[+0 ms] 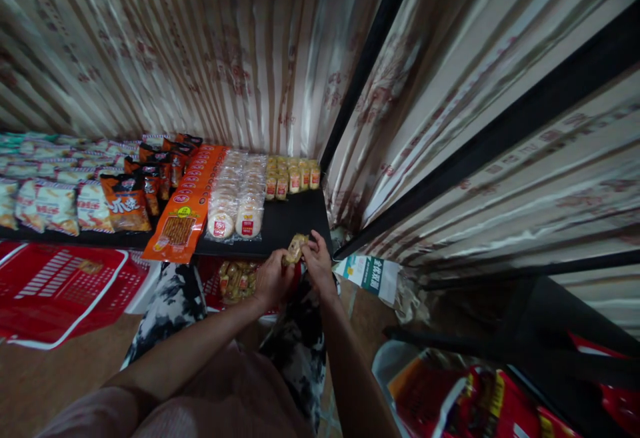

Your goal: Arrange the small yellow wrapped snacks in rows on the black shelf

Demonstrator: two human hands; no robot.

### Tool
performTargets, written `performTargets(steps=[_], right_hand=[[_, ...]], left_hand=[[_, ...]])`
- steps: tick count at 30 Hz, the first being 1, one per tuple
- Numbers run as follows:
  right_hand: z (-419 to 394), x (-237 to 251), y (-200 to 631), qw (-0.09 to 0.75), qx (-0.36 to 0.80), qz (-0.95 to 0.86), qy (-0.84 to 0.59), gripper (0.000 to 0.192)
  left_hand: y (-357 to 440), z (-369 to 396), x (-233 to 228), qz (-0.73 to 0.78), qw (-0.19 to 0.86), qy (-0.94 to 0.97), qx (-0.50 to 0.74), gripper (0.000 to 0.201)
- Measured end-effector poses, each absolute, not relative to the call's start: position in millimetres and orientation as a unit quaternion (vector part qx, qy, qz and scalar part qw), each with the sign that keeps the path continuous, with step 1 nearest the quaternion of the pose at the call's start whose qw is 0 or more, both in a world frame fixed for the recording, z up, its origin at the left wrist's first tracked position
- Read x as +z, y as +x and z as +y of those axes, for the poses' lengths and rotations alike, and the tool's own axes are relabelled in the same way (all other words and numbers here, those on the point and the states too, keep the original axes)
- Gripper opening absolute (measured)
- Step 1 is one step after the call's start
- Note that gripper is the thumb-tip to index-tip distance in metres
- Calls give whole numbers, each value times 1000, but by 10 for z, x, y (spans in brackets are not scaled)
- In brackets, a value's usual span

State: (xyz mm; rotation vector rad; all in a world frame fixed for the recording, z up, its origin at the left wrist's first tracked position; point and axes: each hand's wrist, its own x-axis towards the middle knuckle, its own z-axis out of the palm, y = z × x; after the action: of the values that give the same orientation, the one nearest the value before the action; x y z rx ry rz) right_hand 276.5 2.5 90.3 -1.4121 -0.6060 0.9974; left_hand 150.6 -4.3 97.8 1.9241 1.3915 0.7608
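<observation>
Both hands meet at the front edge of the black shelf [295, 221]. Left hand [273, 279] and right hand [316, 261] are each closed on one small tan snack packet [295, 249], pinched between them just above the shelf edge.

Just below the left hand: a red basket [213, 285] with a heap of similar small packets [235, 279] inside; dim light, so the contents may be mixed.

Beyond the hands, on the shelf: yellow-brown packets in rows [293, 175] at the back, two columns of round white cakes in clear wrap [237, 191] to the left of those, then a long orange strip of sachets [187, 208], then dark orange bags [127, 201] and pale bags [50, 201] farther left.

Far left of the hands, on the floor: a stack of red baskets [55, 291], one small item inside the top one. Near the right hand, low: a white-green carton [367, 271].
</observation>
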Motion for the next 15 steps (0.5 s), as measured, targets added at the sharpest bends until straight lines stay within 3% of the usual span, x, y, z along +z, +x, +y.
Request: performTargets(steps=[8, 15], right_hand=[[-9, 973, 2765, 576, 442, -298, -619, 39], [-3, 900, 2766, 597, 461, -309, -579, 42]], left_hand=[[1689, 91, 910, 505, 613, 452, 405, 10], [1743, 110, 1027, 504, 706, 295, 401, 5]])
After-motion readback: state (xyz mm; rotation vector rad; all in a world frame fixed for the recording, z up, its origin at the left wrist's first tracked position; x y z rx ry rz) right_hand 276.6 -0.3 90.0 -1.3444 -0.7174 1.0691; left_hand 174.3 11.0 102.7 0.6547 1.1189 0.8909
